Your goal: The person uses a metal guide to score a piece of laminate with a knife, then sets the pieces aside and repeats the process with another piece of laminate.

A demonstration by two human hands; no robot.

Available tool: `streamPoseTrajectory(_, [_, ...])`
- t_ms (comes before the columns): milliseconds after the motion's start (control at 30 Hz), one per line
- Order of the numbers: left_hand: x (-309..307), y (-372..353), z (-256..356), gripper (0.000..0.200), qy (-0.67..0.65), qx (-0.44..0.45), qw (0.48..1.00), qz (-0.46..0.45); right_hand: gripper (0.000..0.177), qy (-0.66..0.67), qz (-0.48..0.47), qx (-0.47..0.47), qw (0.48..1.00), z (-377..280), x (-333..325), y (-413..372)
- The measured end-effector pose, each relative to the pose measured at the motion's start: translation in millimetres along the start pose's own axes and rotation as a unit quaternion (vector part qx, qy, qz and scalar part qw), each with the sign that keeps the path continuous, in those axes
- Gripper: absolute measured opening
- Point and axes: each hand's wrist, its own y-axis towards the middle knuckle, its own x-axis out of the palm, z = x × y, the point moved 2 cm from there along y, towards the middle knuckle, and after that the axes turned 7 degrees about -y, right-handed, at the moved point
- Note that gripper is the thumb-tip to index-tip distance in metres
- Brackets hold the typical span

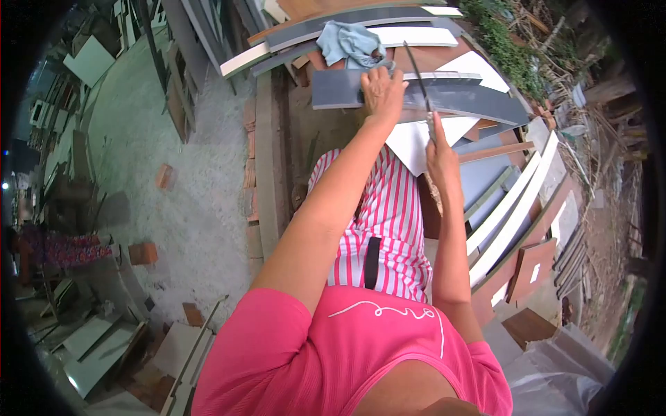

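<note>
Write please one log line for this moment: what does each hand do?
left hand: rests on grey board | right hand: grips thin blade, crossing board | behind board: blue cloth

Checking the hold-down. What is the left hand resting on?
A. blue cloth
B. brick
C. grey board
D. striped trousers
C: the left hand lies on the grey board, with the right hand holding a thin blade beside it.
</note>
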Motion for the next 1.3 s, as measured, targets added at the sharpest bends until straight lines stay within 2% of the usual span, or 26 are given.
streamPoseTrajectory(133, [0, 4, -1, 0.022, 0.004, 0.002, 1.000, -0.005, 0.063, 0.007, -0.010, 0.030, 0.999, -4, 2, -4])
streamPoseTrajectory(300, [-2, 3, -3, 0.023, -0.004, 0.004, 1.000, -0.009, 0.061, 0.015, -0.028, 0.100, 0.994, 18, 12, -70])
streamPoseTrajectory(433, [-2, -1, -4, 0.023, -0.002, 0.007, 1.000, -0.011, 0.060, 0.031, -0.001, 0.087, 0.996, 26, 14, -97])
streamPoseTrajectory(500, [-1, 2, -6, 0.022, -0.006, 0.011, 1.000, -0.004, 0.059, 0.042, -0.065, 0.171, 0.982, 13, 1, -90])
streamPoseTrajectory(567, [2, 5, -5, 0.022, 0.009, -0.006, 1.000, -0.001, 0.058, 0.055, -0.063, 0.181, 0.980, 14, -2, -84])
streamPoseTrajectory(667, [1, 6, -4, 0.023, 0.012, -0.011, 1.000, -0.019, 0.059, 0.021, -0.054, 0.157, 0.986, 17, -5, -85])
streamPoseTrajectory(733, [-3, 4, -3, 0.023, 0.014, -0.003, 1.000, -0.017, 0.059, 0.027, 0.014, 0.066, 0.997, 14, -14, -92])
streamPoseTrajectory(767, [-3, 3, -3, 0.023, 0.016, 0.004, 1.000, -0.016, 0.059, 0.027, 0.013, 0.066, 0.997, 8, -22, -92])
streamPoseTrajectory(833, [-2, 3, -4, 0.024, 0.023, 0.002, 1.000, -0.020, 0.059, 0.107, 0.017, 0.151, 0.983, -5, -42, -94])
streamPoseTrajectory(900, [-1, 3, -1, 0.024, 0.024, 0.003, 0.999, -0.020, 0.059, 0.128, 0.033, 0.155, 0.979, -10, -41, -86])
streamPoseTrajectory(967, [-5, 3, -1, 0.026, 0.021, -0.005, 0.999, -0.029, 0.059, 0.070, 0.033, 0.066, 0.995, -18, -31, -74])
streamPoseTrajectory(1000, [-8, 3, -1, 0.026, 0.020, -0.003, 0.999, -0.025, 0.059, 0.041, 0.024, 0.062, 0.997, -16, -22, -69])
streamPoseTrajectory(1133, [-10, 3, -7, 0.024, -0.020, 0.008, 0.999, -0.035, 0.061, 0.070, -0.046, 0.083, 0.993, -20, -7, -61])
streamPoseTrajectory(1300, [-1, 7, -1, 0.023, -0.043, 0.009, 0.997, -0.071, 0.061, 0.072, 0.016, 0.015, 0.997, -11, -1, -66])
